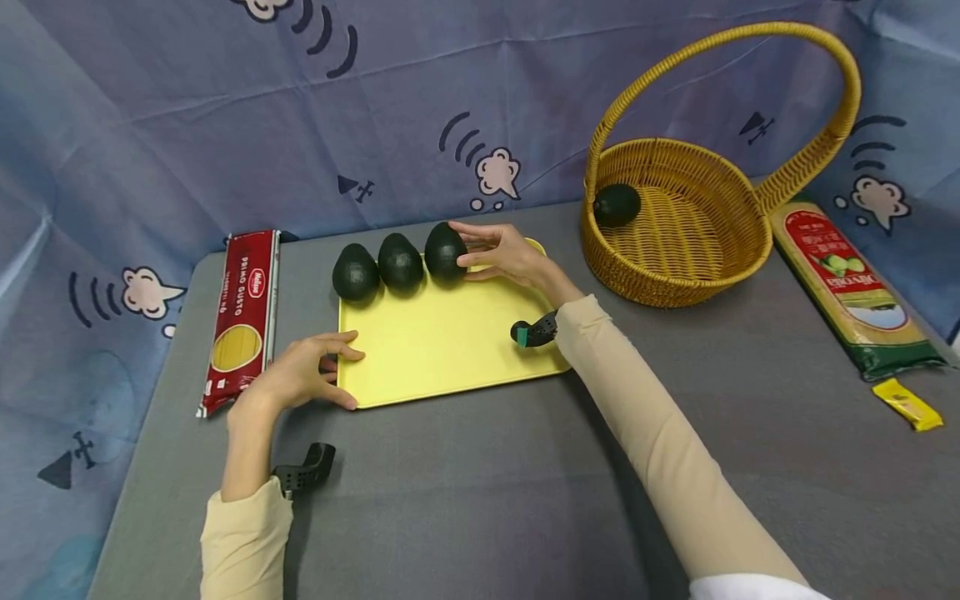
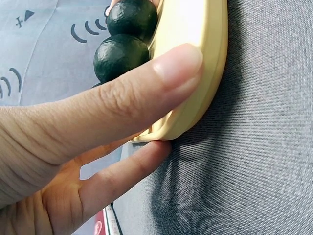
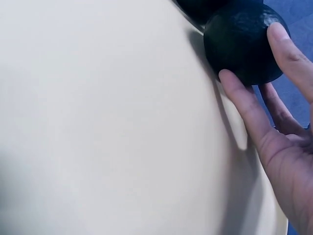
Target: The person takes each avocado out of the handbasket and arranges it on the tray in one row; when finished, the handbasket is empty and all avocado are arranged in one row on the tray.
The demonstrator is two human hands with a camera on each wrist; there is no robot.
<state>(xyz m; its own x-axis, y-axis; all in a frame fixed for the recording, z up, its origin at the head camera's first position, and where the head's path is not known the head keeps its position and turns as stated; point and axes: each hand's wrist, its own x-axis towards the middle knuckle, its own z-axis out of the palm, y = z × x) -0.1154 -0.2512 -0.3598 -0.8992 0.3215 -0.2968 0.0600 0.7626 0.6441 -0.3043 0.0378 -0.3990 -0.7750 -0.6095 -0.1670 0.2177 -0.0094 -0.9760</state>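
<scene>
Three dark green avocados line the back edge of a yellow tray (image 1: 442, 342): the left avocado (image 1: 356, 274), the middle avocado (image 1: 401, 263) and the right avocado (image 1: 444, 254). My right hand (image 1: 504, 254) holds the right avocado from its right side, thumb and fingertips against the skin, as the right wrist view also shows. At the tray's front left corner, my left hand (image 1: 296, 371) grips the rim, its thumb (image 2: 171, 68) on one side and a finger (image 2: 132, 166) touching the corner. A fourth avocado (image 1: 617, 205) lies in a wicker basket (image 1: 667, 292), against its left wall.
A red spaghetti packet (image 1: 243, 317) lies left of the tray, near the left hand. Right of the basket are a green and gold packet (image 1: 855, 283) and a small yellow sachet (image 1: 907, 404). The basket's tall handle (image 1: 750, 32) arches high. A patterned cloth hangs behind the grey table.
</scene>
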